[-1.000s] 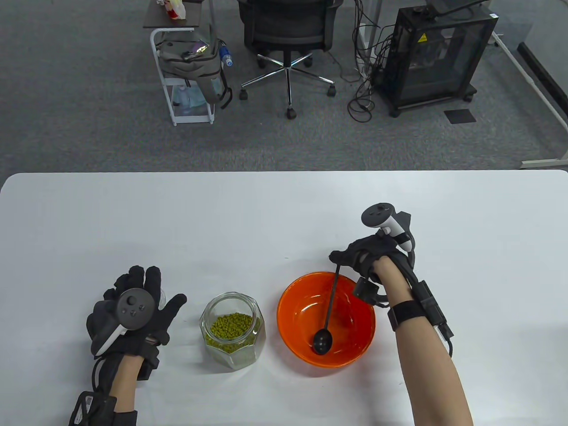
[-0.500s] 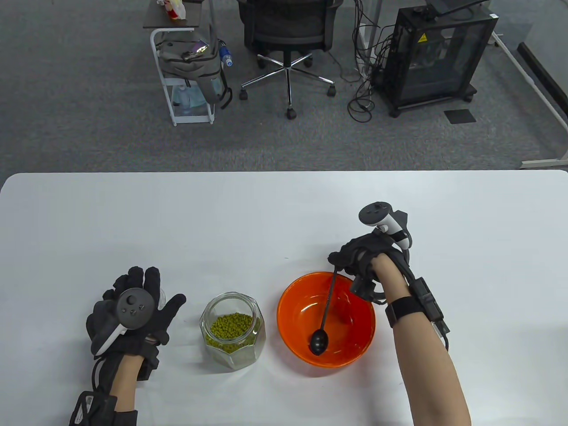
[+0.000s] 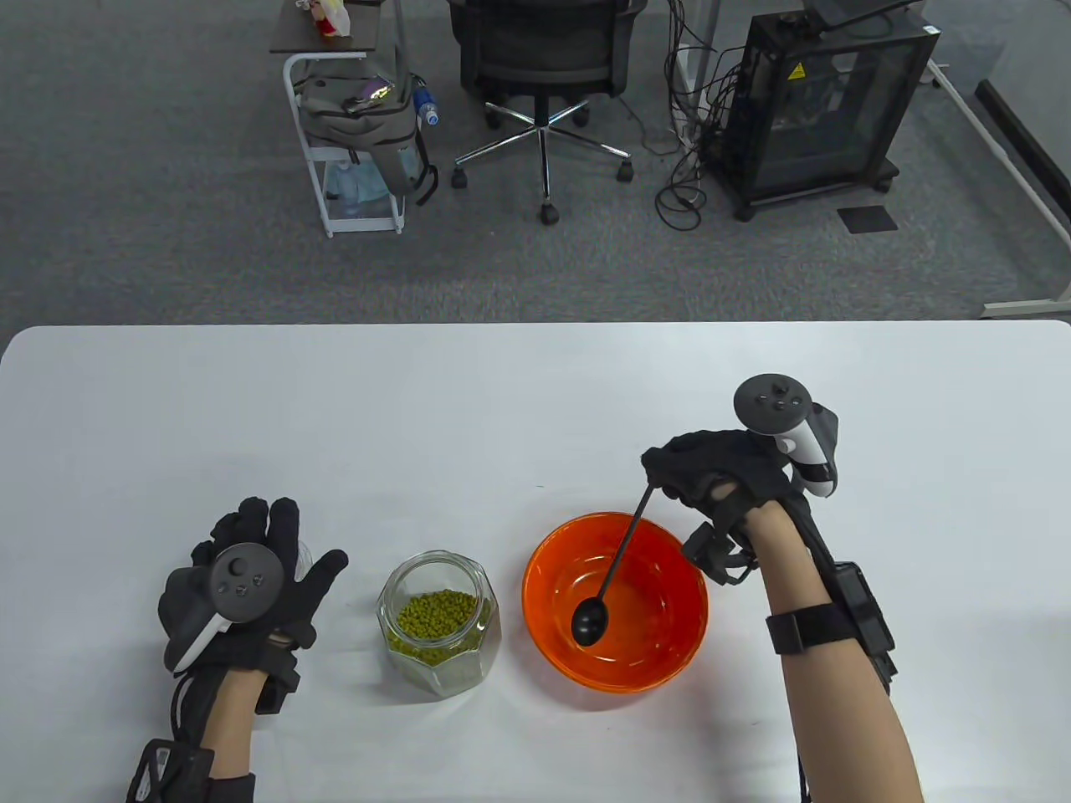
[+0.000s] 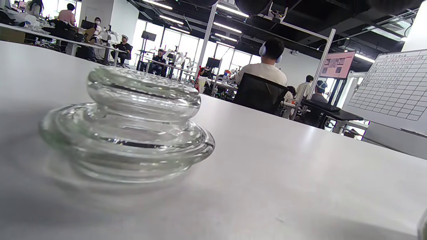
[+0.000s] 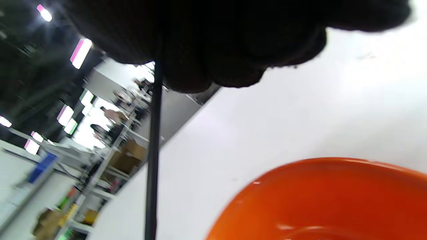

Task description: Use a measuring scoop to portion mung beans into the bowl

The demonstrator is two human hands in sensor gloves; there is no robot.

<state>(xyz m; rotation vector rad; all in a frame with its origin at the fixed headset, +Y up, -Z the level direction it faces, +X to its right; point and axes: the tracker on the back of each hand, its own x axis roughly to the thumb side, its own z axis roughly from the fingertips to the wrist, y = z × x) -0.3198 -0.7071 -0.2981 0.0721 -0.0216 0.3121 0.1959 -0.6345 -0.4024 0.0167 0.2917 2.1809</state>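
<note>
Since a second ago, swung right hand (image 3: 719,477) toward 3 o'clock, lifting slim black measuring scoop (image 3: 591,621) over orange plastic bowl (image 3: 552,644), grip pinched on handle tip. Light, stiff; best held mid-handle when dipping into fragile glass jar of mung beans (image 3: 438,621). Left hand (image 3: 251,577) flat, fingers relaxed, on bench (image 3: 502,401).

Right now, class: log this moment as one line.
right hand holds scoop over bowl | left hand open by lid | jar open

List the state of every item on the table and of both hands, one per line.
jar: open, part-filled with mung beans
glass lid: off, on the table by the left hand
bowl: upright, no beans visible
scoop: empty, over the bowl
right hand: gripping the scoop handle
left hand: open, holds nothing
</note>
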